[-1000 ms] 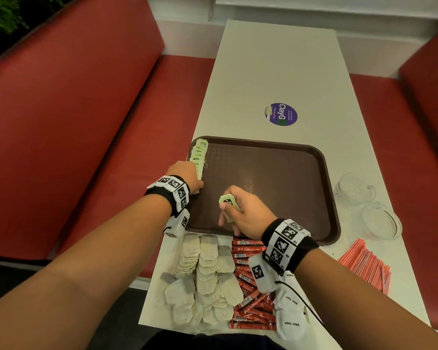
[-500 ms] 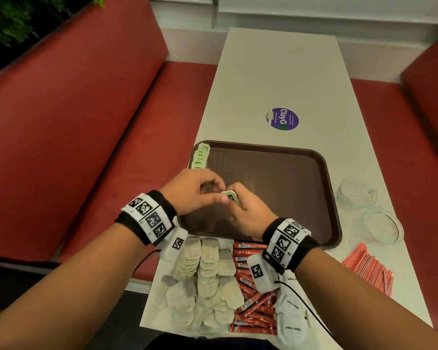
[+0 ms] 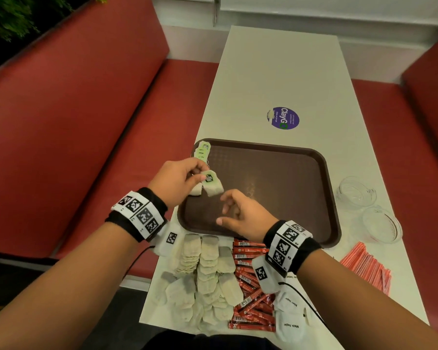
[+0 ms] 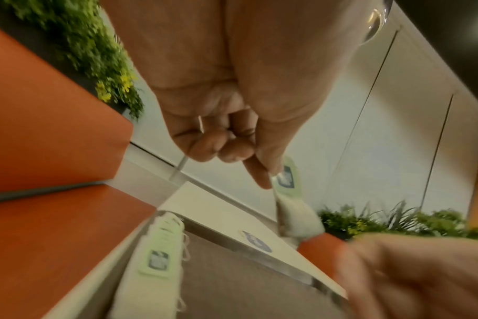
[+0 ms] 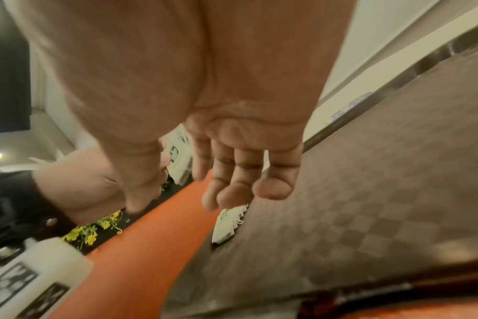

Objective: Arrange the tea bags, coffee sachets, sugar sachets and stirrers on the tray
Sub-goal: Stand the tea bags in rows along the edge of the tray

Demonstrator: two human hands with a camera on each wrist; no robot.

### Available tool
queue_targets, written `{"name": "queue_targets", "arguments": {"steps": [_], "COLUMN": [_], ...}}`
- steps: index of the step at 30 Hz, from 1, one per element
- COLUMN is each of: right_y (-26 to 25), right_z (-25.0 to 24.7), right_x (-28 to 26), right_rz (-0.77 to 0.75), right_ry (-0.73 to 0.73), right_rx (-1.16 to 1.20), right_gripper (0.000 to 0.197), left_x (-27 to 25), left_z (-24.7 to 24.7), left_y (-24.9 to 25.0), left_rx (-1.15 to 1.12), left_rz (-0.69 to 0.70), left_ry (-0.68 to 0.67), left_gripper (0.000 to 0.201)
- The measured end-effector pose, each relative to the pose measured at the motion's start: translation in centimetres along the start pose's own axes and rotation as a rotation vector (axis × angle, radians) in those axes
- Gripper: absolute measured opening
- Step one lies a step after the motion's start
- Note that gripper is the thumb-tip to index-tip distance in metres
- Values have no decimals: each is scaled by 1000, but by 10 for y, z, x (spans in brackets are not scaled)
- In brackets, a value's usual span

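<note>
From above, the left hand (image 3: 177, 181) hangs over the near-left part of the brown tray (image 3: 324, 173), pinching a tea bag (image 3: 212, 184) by its green tag so the bag dangles clear of the tray floor. The right hand (image 3: 240, 214) sits just beside it, over the tray's near edge, fingers loosely spread and holding nothing. A short row of tea bags (image 3: 202, 150) lies along the tray's far-left corner. On the white table (image 3: 276, 72) nearer the person lie a pile of loose tea bags (image 3: 205, 279), red coffee sachets (image 3: 250, 286) and white sugar sachets (image 3: 290, 314); orange stirrers (image 3: 367, 270) lie to the right, beside two glass dishes (image 3: 382, 223). A purple sticker (image 3: 283, 118) sits on the table beyond the tray. From the left wrist, the thumb and forefinger clamp the green tag with the tea bag (image 4: 295, 207) hanging below, the other fingers (image 4: 219, 149) curled in; the row of tea bags (image 4: 161, 254) shows along the tray edge, blurred. From the right wrist, the right hand (image 5: 232, 168) is slack with fingers (image 5: 270, 187) gently bent over the checkered tray (image 5: 368, 205), gripping nothing, and the row of tea bags (image 5: 228, 224) lies at the rim beyond.
</note>
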State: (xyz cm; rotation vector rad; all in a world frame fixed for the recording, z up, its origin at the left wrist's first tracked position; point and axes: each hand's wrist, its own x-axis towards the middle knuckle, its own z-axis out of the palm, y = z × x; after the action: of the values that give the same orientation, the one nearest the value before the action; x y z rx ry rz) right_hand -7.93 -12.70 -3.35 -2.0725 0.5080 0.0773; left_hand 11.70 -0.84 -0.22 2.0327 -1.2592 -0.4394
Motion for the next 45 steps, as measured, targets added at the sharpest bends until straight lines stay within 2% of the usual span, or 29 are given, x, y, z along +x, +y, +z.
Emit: {"name": "queue_targets", "arguments": {"steps": [2,4,7,10,17,20,23,28,33,37,40,41,43,45], "right_y": [3,5,2,2,11,14,14,12,11,13,11,11,11,11], "right_z": [0,1,5,12,21,17,15,12,7,6,5,5,4,4], "right_x": [-6,-13,-21,-25,-28,-32,-33,-35,-37,-38,-37,-37,-39,-40], "right_rz": [3,-11,6,10,-68,-73,-77,-62,-68,-71,-77,-75,-59,-33], "right_ry": [-140,-258,-369,-440,-431,-384,-350,-322,-257,-191,-151,-131,-97,-60], "right_rx": [-126,-247,-378,-511,-579,-537,-501,-424,-345,-287,-217,-182,-110,-65], "right_gripper": [46,47,56,63,36,21,15,14,9,17,11,15,22,20], "left_x": [7,14,23,32,50,53,54,61,64,57,40,32,10,-14], "left_z": [-6,-10,-5,6,20,26,32,48,54,46,34,30,25,23], "left_y": [-13,-25,-36,-44,-57,-58,-46,-34,-35,-24,-9,-4,10,21], "left_rx": [93,198,307,334,488,518,549,692,694,665,525,462,364,331], "left_rz": [-52,-113,-208,-257,-345,-369,-362,-417,-470,-437,-328,-273,-160,-69], "left_ry": [-9,-103,-278,-317,-273,-192,-122,-246,-266,-238,-208,-209,-265,-390], "left_gripper": [11,10,8,10,11,17,24,47,43,45,36,31,20,13]}}
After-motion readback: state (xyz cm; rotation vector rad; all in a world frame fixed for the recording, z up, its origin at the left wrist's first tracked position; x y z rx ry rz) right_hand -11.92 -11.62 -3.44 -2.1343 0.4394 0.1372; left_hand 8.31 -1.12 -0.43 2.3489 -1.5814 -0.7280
